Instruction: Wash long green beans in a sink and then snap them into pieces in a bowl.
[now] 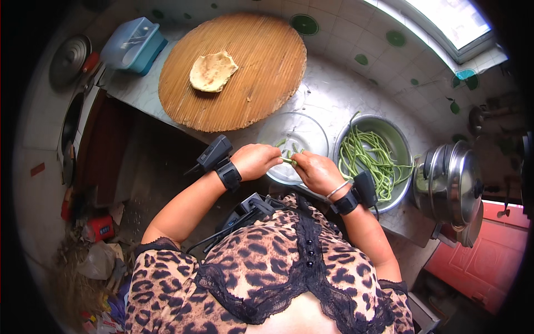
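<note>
Both hands meet over a clear glass bowl point(319, 131) at the counter's front edge. My left hand point(253, 162) pinches one end of a green long bean point(287, 160). On the bean's other side, my right hand point(319, 171) grips it between thumb and fingers. A few short bean pieces point(280, 142) show in the glass bowl, partly hidden behind my hands. To the right of my right hand stands a metal basin point(402, 135), with a tangle of whole long beans point(367, 154) in it; one bean hangs over its rim.
A round slatted board point(267, 54) bears a torn piece of flatbread point(212, 72). Behind it at left is a blue lidded plastic box point(133, 46). A lidded steel pot point(450, 183) stands right of the basin. Litter and a plastic bag point(98, 261) lie on the floor at left.
</note>
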